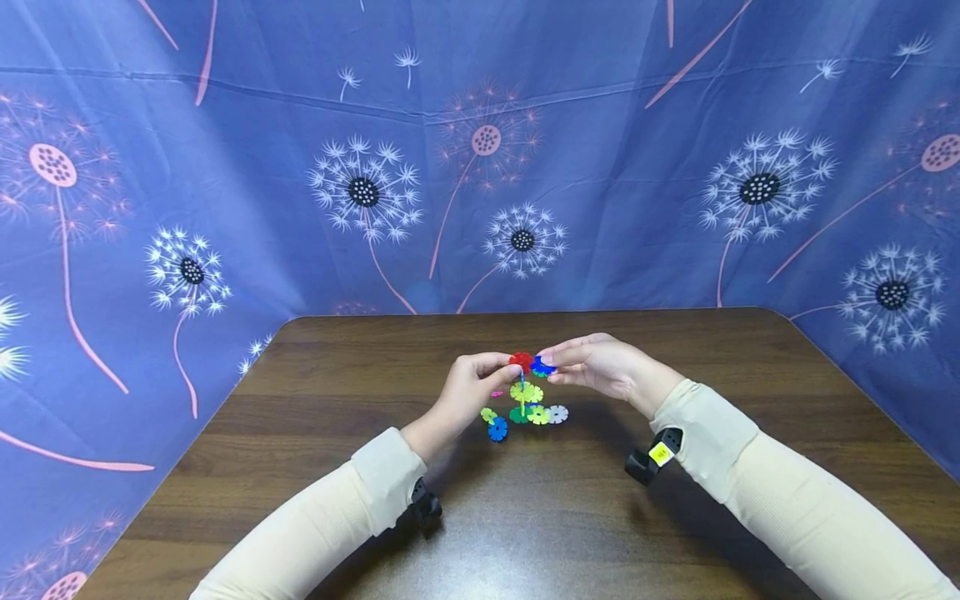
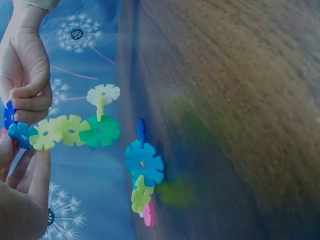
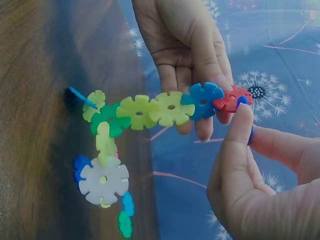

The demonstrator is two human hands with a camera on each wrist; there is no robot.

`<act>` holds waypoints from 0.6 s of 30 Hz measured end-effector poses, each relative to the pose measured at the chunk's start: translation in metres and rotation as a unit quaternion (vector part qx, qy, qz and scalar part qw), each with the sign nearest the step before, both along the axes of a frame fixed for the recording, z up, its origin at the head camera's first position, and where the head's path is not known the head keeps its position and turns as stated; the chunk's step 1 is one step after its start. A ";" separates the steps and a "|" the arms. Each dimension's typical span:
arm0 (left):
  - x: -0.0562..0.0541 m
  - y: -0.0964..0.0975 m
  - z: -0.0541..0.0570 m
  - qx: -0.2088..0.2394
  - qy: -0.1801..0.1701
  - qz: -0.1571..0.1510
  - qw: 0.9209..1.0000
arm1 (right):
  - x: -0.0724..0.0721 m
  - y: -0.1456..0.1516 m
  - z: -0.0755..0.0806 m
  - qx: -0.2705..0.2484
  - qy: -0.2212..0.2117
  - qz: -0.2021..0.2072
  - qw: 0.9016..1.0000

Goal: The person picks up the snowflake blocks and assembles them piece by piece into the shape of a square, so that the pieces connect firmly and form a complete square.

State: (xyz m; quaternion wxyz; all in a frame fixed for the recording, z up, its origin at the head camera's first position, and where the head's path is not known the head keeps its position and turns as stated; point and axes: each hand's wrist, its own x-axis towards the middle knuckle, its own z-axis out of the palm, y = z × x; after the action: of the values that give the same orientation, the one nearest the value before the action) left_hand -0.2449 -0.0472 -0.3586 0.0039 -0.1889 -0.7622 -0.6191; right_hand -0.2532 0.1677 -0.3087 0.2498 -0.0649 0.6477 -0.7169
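Between both hands stands a column of interlocked plastic snowflake discs. My left hand [image 1: 467, 392] pinches the red disc [image 1: 521, 360] at its top. From the right, my right hand [image 1: 603, 367] holds a dark blue disc [image 1: 543, 364] between thumb and fingers, right at the red one's edge; the fingertips hide much of it in the right wrist view. Below the red disc come a blue disc [image 3: 203, 101], two yellow-green discs [image 3: 171, 107] and a green disc [image 3: 110, 120]. Branches at the foot end in a white disc [image 3: 104, 181] and a lower blue disc [image 1: 497, 429].
The build stands on a brown wooden table [image 1: 525, 517] near its back edge. Behind hangs a blue cloth [image 1: 615, 150] with a dandelion print. A small pink disc [image 2: 148, 215] belongs to the lower branches. Each wrist wears a black camera [image 1: 654, 455].
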 end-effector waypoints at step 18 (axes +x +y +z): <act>0.009 0.002 0.004 -0.036 0.043 -0.005 0.998 | 0.006 -0.009 -0.004 0.024 -0.023 -0.017 0.999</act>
State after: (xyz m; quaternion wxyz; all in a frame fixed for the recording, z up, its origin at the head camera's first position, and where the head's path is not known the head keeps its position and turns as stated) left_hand -0.2360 -0.0450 -0.3546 0.0268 -0.2190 -0.7825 -0.5823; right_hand -0.2477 0.1582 -0.3127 0.2535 -0.0313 0.6600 -0.7065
